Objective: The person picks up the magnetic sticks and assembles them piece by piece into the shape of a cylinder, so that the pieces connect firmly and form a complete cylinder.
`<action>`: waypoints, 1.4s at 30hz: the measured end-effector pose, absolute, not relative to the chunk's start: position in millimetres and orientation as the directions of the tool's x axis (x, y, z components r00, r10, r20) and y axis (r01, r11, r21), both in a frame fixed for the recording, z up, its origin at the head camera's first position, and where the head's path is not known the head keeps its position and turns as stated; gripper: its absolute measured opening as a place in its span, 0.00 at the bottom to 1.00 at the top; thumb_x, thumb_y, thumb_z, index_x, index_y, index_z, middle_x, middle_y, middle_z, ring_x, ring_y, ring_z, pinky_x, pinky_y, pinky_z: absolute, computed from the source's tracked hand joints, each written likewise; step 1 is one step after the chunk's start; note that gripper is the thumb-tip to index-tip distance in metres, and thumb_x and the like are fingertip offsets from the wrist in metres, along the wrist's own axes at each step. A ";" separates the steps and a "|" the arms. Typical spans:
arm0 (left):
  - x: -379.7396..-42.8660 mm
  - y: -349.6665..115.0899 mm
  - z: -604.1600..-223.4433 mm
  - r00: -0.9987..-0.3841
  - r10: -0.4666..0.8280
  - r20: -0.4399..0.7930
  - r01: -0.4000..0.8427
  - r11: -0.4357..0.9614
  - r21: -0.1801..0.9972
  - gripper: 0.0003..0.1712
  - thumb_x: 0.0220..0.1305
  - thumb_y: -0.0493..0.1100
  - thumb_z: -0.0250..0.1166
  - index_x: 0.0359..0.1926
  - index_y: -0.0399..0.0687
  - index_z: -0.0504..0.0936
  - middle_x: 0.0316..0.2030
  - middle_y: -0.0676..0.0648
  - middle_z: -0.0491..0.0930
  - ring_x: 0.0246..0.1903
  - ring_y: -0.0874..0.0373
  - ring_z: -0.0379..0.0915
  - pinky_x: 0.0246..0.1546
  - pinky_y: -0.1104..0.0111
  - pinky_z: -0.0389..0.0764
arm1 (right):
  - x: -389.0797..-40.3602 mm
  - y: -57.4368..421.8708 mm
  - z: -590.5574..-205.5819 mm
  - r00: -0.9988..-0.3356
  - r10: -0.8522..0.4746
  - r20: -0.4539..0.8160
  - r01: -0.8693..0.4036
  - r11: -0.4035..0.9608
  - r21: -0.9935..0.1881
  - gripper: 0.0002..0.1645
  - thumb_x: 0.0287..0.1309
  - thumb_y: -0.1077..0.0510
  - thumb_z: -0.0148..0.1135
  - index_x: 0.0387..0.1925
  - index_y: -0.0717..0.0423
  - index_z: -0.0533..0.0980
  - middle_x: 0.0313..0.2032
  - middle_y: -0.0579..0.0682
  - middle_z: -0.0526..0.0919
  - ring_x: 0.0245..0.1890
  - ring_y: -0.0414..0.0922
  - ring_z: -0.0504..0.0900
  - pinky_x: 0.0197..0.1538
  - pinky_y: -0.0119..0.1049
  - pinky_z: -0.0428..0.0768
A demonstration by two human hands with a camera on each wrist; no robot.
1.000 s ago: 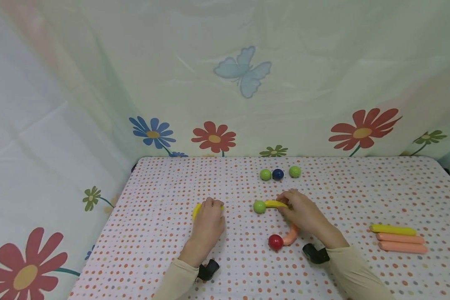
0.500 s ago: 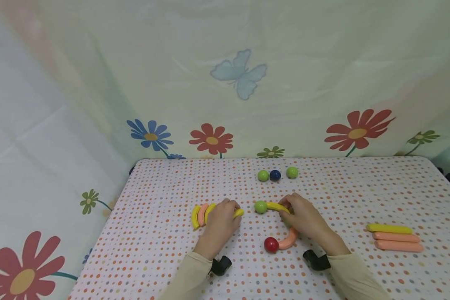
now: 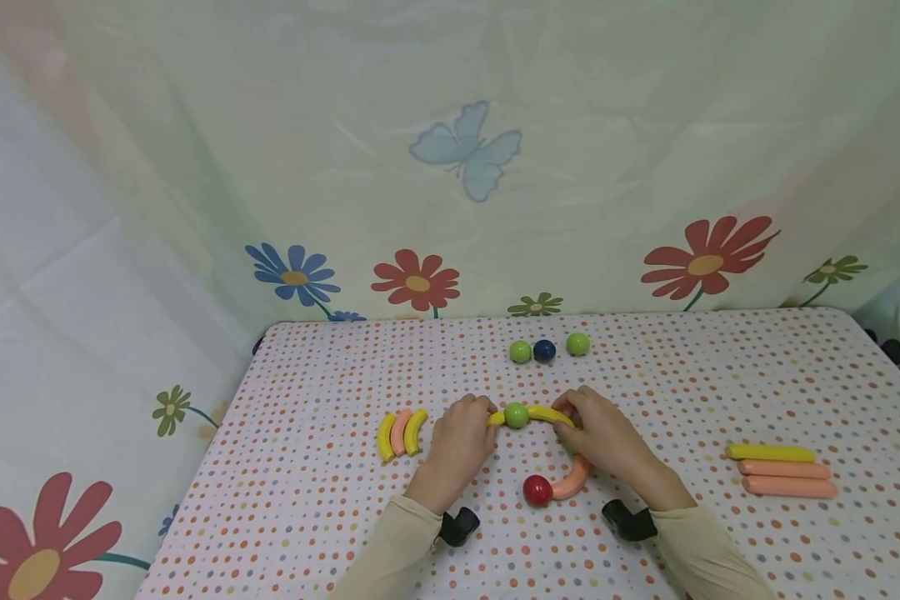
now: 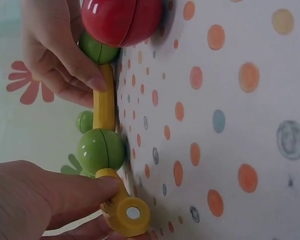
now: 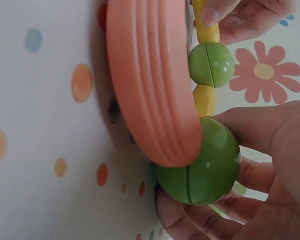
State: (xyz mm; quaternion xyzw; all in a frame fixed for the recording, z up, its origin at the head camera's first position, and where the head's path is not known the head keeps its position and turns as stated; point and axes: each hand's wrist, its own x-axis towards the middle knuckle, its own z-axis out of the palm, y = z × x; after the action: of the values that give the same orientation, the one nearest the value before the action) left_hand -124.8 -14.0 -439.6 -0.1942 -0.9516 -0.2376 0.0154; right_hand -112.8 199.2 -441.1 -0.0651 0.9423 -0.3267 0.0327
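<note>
My left hand [image 3: 461, 437] pinches a short yellow curved magnetic rod [image 4: 112, 192] between thumb and fingers; a round silver disc shows in its near end. The other end of that rod meets a green ball [image 3: 516, 415]. From the ball's right side, a second yellow curved rod [image 3: 549, 414] runs to my right hand [image 3: 607, 429]. In the right wrist view, its fingers wrap another green ball [image 5: 210, 160], largely hidden in the head view, while the thumb reaches onto the rod. A salmon curved rod [image 3: 572, 479] continues from there toward me, ending at a red ball [image 3: 537, 491].
Left of my left hand lie two yellow curved rods [image 3: 386, 437] and a salmon one [image 3: 400, 432], side by side. Two green balls [image 3: 521, 352] and a dark blue ball [image 3: 544, 351] sit farther back. Straight yellow [image 3: 770, 452] and salmon rods [image 3: 790, 486] lie at right.
My left hand has moved right from the group of curved rods, carrying a yellow one to the green ball. My right hand stays at the chain's corner.
</note>
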 end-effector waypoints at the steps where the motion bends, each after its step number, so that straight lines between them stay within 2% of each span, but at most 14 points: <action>1: -125.0 -14.2 -439.8 -0.923 0.364 0.122 0.379 0.810 0.448 0.08 0.67 0.34 0.72 0.46 0.36 0.87 0.37 0.44 0.84 0.31 0.59 0.77 0.29 0.71 0.80 | -113.0 199.0 -440.9 -0.989 -0.143 -0.021 -0.100 0.778 -0.621 0.12 0.62 0.66 0.70 0.46 0.67 0.81 0.37 0.54 0.78 0.35 0.46 0.77 0.38 0.41 0.77; 11: -126.9 -12.8 -437.9 -0.928 0.359 0.096 0.367 0.846 0.388 0.09 0.65 0.36 0.74 0.45 0.38 0.87 0.36 0.45 0.83 0.34 0.56 0.80 0.32 0.67 0.84 | -115.8 197.7 -442.5 -0.990 -0.141 -0.017 -0.099 0.772 -0.627 0.11 0.62 0.66 0.69 0.45 0.67 0.82 0.37 0.53 0.78 0.34 0.46 0.76 0.38 0.40 0.77; 16: -128.0 -10.5 -437.8 -0.928 0.358 0.101 0.370 0.866 0.336 0.09 0.64 0.37 0.75 0.44 0.40 0.87 0.35 0.46 0.83 0.35 0.53 0.81 0.30 0.64 0.84 | -115.7 196.4 -442.0 -0.988 -0.155 0.028 -0.140 0.780 -0.610 0.13 0.60 0.66 0.72 0.46 0.66 0.82 0.38 0.54 0.77 0.38 0.49 0.77 0.40 0.45 0.79; 21: -129.7 -10.5 -437.8 -0.934 0.348 0.084 0.356 0.879 0.318 0.10 0.64 0.38 0.76 0.45 0.42 0.88 0.36 0.47 0.83 0.36 0.53 0.82 0.31 0.63 0.84 | -119.8 183.8 -437.9 -0.955 -0.249 0.159 -0.295 0.789 -0.539 0.18 0.54 0.66 0.78 0.47 0.61 0.83 0.43 0.54 0.78 0.46 0.54 0.76 0.47 0.51 0.78; 24: -130.4 -10.9 -438.4 -0.934 0.348 0.084 0.356 0.881 0.311 0.10 0.63 0.38 0.76 0.45 0.42 0.89 0.36 0.47 0.84 0.36 0.53 0.83 0.30 0.63 0.85 | -127.3 170.9 -434.8 -0.904 -0.367 0.221 -0.428 0.779 -0.458 0.21 0.49 0.67 0.81 0.46 0.60 0.84 0.43 0.53 0.81 0.45 0.53 0.77 0.48 0.51 0.78; 27: -129.4 -10.6 -439.5 -0.932 0.353 0.084 0.361 0.881 0.306 0.09 0.64 0.38 0.76 0.43 0.42 0.88 0.35 0.47 0.83 0.35 0.52 0.83 0.30 0.63 0.84 | -134.8 160.1 -433.0 -0.862 -0.456 0.221 -0.506 0.764 -0.401 0.20 0.46 0.68 0.82 0.43 0.60 0.85 0.40 0.51 0.82 0.40 0.48 0.76 0.44 0.46 0.78; 33: -127.2 -8.6 -440.5 -0.928 0.361 0.094 0.372 0.884 0.284 0.07 0.65 0.39 0.75 0.41 0.42 0.87 0.33 0.47 0.81 0.34 0.52 0.82 0.28 0.63 0.84 | -142.3 155.8 -432.8 -0.858 -0.494 0.138 -0.498 0.738 -0.455 0.15 0.47 0.71 0.81 0.39 0.62 0.86 0.35 0.46 0.78 0.34 0.39 0.73 0.40 0.36 0.78; 38: -127.0 -8.2 -438.6 -0.929 0.358 0.093 0.369 0.886 0.282 0.08 0.64 0.39 0.76 0.43 0.43 0.89 0.34 0.47 0.82 0.34 0.53 0.83 0.28 0.64 0.84 | -142.9 161.6 -437.8 -0.860 -0.495 0.124 -0.477 0.694 -0.539 0.15 0.52 0.70 0.79 0.43 0.63 0.86 0.37 0.45 0.78 0.35 0.38 0.73 0.40 0.33 0.78; 42: -127.5 -6.9 -437.6 -0.932 0.354 0.077 0.361 0.889 0.280 0.09 0.64 0.39 0.76 0.44 0.42 0.89 0.35 0.47 0.83 0.35 0.53 0.83 0.29 0.63 0.84 | -144.1 165.3 -443.1 -0.860 -0.491 0.136 -0.475 0.677 -0.562 0.15 0.53 0.69 0.78 0.44 0.64 0.86 0.39 0.46 0.79 0.36 0.38 0.74 0.40 0.34 0.79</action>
State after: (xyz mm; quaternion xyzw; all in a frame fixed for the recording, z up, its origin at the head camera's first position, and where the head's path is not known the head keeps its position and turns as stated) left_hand -127.5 -6.9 -437.6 -0.1840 -0.9719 -0.1466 0.0121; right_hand -144.1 165.3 -443.1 -0.2640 0.9155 -0.3033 0.0134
